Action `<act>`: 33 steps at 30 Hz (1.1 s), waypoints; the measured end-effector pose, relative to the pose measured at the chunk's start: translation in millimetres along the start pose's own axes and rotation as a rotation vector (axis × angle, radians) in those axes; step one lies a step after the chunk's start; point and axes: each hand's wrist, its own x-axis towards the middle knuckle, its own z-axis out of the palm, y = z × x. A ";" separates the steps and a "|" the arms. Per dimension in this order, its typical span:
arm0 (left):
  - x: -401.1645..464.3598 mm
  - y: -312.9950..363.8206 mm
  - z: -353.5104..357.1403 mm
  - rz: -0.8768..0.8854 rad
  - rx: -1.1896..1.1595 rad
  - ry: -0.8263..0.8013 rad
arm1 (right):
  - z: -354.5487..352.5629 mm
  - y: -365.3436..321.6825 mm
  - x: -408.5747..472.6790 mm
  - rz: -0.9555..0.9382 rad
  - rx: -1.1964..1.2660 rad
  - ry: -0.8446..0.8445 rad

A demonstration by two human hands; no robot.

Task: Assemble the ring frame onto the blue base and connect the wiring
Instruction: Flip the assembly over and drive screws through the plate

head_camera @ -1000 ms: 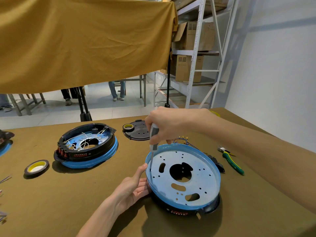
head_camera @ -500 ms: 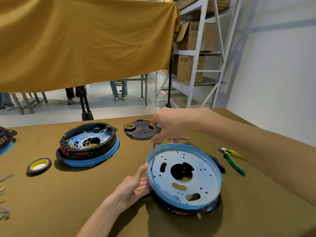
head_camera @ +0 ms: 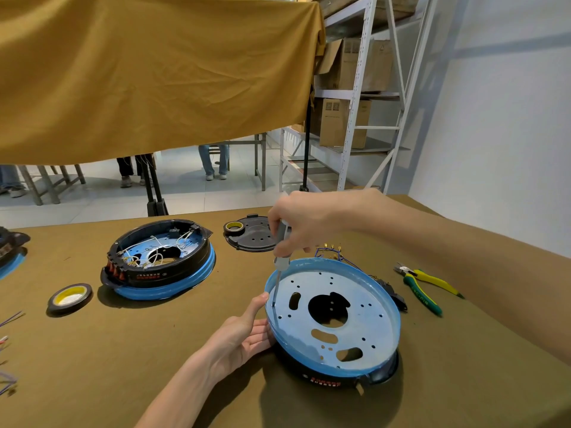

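Observation:
A round blue base (head_camera: 364, 322) with punched holes lies face up on a black ring frame (head_camera: 327, 379), whose lower edge shows beneath it. My right hand (head_camera: 304, 223) grips a grey-handled screwdriver (head_camera: 281, 248) held upright, its tip down at the base's left inner edge. My left hand (head_camera: 244, 333) rests with straight fingers against the left rim of the base, thumb up beside the screwdriver shaft. Blue wires with gold terminals (head_camera: 332, 251) stick out behind the base.
A second wired assembly (head_camera: 160, 261) sits at the left, with a tape roll (head_camera: 69, 298) before it. A black cover plate (head_camera: 251, 234) carrying a tape roll (head_camera: 234, 227) lies behind. Green-yellow pliers (head_camera: 425, 285) lie right. Loose wires (head_camera: 7, 335) at far left.
My right hand has kept the screwdriver upright at the left inner edge, shifting only slightly. The left hand stays against the rim.

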 end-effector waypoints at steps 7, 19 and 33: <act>-1.3 -0.4 0.1 -0.005 0.001 -0.014 | 3.6 -1.4 2.8 -0.070 0.119 0.024; -2.1 -0.4 1.1 -0.006 -0.008 -0.010 | 3.5 2.6 1.3 -0.087 0.058 0.039; -2.3 1.4 3.3 -0.019 0.027 0.011 | 4.9 6.7 -5.4 0.024 0.136 0.050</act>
